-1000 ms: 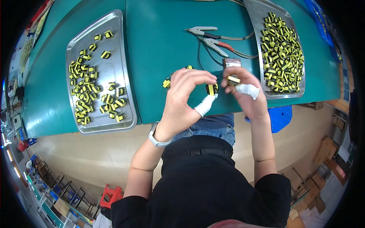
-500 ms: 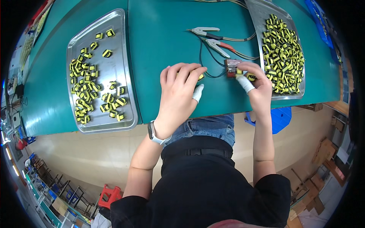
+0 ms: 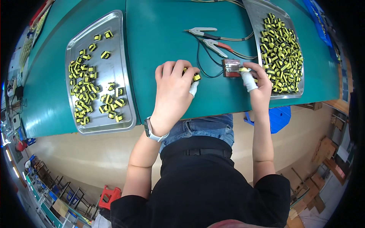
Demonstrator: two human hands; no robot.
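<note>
Small yellow-and-black transformers are what both hands hold. My left hand is closed, palm down over the green table, around at least one transformer that peeks out by its fingertips; its fingers hide the rest. With its wrapped thumb and its fingers, my right hand pinches another transformer at the right edge of a small reddish-brown test block with metal contacts on top. Whether that transformer touches the contacts I cannot tell. A bit more yellow shows inside the right hand, mostly hidden.
A metal tray with scattered transformers lies to the left. On the right, another metal tray is heaped with them. Two test clips, one black-sleeved and one red-sleeved, lie behind the block with their cables. Beneath the table's edge stands a blue stool.
The transformer in my right fingers has shifted rightward from over the block to its right edge. My left hand has moved slightly left, still closed on its transformer.
</note>
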